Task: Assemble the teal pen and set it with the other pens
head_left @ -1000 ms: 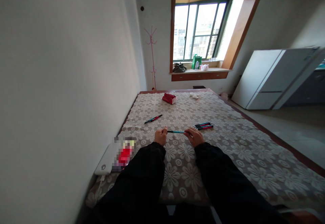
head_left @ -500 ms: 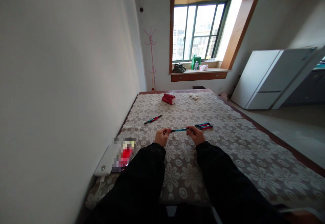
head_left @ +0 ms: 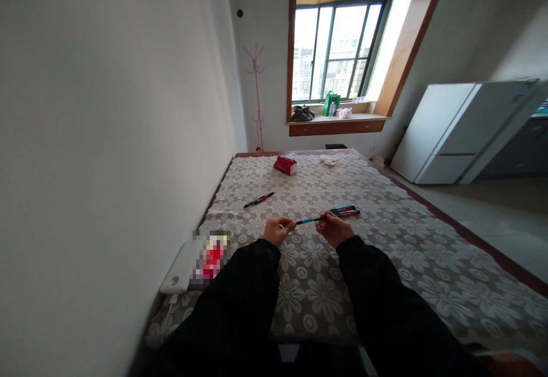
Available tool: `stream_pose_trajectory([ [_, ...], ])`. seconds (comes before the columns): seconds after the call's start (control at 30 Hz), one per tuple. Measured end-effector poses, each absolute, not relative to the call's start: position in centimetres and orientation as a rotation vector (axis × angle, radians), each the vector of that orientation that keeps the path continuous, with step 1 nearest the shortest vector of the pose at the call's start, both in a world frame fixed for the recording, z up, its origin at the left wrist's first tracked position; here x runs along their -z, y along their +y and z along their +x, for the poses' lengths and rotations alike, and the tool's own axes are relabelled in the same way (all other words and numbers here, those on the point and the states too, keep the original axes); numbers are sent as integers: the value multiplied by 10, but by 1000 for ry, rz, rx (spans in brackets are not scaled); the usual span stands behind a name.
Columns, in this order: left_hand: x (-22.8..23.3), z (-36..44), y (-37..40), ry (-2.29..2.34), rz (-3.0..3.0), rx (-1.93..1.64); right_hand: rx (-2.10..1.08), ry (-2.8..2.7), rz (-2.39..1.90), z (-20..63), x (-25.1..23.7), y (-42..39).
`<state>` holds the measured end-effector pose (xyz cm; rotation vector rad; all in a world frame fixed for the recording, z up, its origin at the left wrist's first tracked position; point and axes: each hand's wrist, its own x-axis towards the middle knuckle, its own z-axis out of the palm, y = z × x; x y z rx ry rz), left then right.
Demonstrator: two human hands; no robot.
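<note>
My left hand (head_left: 277, 231) and my right hand (head_left: 332, 228) hover just above a table with a floral lace cloth (head_left: 385, 240). Between them they hold a thin teal pen (head_left: 310, 219), tilted up to the right. The left fingers pinch its left end and the right fingers grip its right part. Both of my sleeves are black. Just beyond the right hand, a few pens with red and teal barrels (head_left: 345, 211) lie side by side on the cloth. A single pen (head_left: 258, 199) lies farther away on the left.
A red box (head_left: 285, 165) and a crumpled white tissue (head_left: 328, 161) sit at the table's far end. A white flat device (head_left: 177, 268) lies by the left wall. A white cabinet (head_left: 462, 132) stands on the right, and a pink coat stand (head_left: 256, 97) is in the corner.
The teal pen has shifted right and tilted from level to sloping up toward the right. Both hands moved slightly right and nearer to each other.
</note>
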<state>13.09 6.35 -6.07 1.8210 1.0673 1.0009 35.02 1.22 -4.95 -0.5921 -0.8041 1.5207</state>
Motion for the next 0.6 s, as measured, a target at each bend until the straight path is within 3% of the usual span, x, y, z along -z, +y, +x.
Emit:
stream_pose_trajectory([
  [0.37,64,132,65,1072,1831,-959,-1283,-1066,-929,353,47,12],
  [0.6,65,132,65,1078,1855,-954,-1249,-960,-930,351,61,23],
])
